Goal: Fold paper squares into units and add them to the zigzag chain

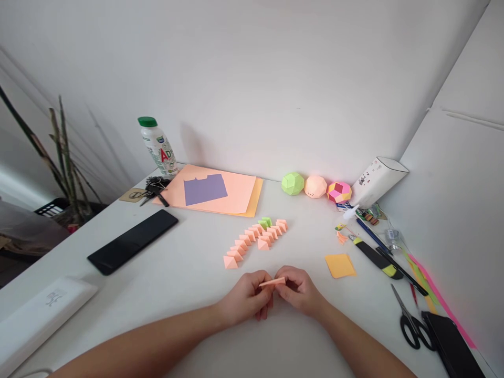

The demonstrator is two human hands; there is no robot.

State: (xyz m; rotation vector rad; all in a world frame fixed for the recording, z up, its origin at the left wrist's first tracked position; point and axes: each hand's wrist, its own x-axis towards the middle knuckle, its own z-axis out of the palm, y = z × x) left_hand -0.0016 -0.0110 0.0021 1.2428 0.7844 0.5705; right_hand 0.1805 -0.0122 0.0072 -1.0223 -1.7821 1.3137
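Between my two hands, just above the white table, is a small folded piece of peach paper (272,282). My left hand (248,298) pinches its left end, and my right hand (300,292) grips its right end with thumb and fingers. Beyond the hands stand two slanting rows of small folded peach paper units (244,240), nested one behind another. A few green paper units (265,222) sit at the far end of the rows. Right of my right hand lies a square orange paper pad (340,265).
Large peach sheets (220,181) with a purple cut piece (205,190) lie behind. Three paper balls (315,186) line the wall. Scissors (413,325), a utility knife (376,257) and pens are at right. A black phone-like slab (133,241) and a bottle (159,149) are at left.
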